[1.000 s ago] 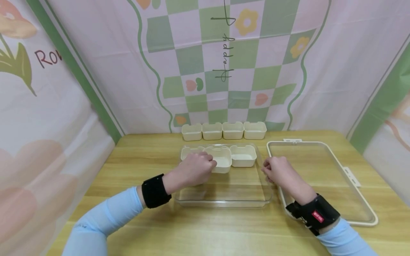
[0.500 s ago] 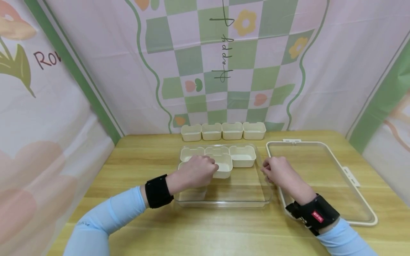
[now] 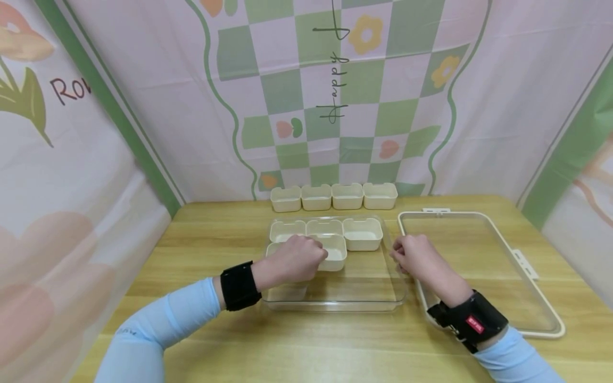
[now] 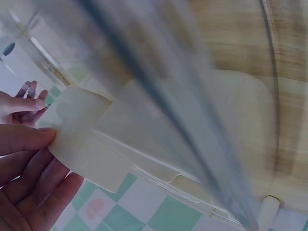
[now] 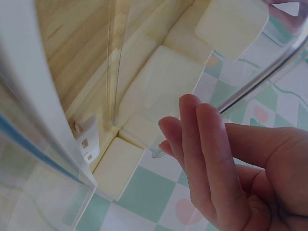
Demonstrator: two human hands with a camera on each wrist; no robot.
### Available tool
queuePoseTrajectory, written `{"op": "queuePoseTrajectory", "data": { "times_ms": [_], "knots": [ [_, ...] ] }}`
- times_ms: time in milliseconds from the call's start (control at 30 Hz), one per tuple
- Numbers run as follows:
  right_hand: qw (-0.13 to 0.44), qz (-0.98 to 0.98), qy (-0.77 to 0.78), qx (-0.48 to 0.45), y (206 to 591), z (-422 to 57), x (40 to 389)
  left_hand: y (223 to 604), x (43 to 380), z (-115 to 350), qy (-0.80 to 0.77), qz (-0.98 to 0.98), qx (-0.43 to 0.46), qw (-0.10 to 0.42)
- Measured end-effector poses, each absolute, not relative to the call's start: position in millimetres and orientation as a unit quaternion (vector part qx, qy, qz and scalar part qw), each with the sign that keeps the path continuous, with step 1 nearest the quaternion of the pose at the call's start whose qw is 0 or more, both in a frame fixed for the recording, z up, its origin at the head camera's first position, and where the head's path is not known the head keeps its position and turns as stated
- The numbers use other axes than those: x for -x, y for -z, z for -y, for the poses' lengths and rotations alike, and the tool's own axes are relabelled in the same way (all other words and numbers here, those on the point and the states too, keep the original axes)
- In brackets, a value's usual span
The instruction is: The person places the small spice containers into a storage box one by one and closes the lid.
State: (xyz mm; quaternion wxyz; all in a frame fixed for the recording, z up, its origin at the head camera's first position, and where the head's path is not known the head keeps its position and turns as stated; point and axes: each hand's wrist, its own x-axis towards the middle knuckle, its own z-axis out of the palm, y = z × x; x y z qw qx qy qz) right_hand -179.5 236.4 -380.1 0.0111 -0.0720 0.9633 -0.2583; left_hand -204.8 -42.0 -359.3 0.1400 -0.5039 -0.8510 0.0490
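Over the clear plastic box, my left hand pinches the edge of a small cream bin between thumb and fingers. This bin stands just in front of the back row, at the middle of the box. Three like bins line that back row, including one at its right. Another bin is mostly hidden under my left hand. At the box's right side, my right hand grips the rim with curled fingers; in the right wrist view the fingers partly cover that rim.
Several more cream bins stand in a row behind the box, against the patterned cloth. A clear lid with a cream frame and side latches lies to the right. Everything rests on a wooden table.
My left hand has brought the pinched bin toward me and lower into the box, uncovering the back-row middle bin. The right hand has stayed at the rim.
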Motion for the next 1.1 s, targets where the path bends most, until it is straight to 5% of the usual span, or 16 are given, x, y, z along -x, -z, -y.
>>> {"op": "queuePoseTrajectory", "data": {
  "times_ms": [1100],
  "knots": [
    [0.003, -0.965, 0.249, 0.083, 380.8, -236.3, 179.1, 357.1, 214.2, 32.5, -0.041, 0.853, 0.519, 0.033]
  ]
}}
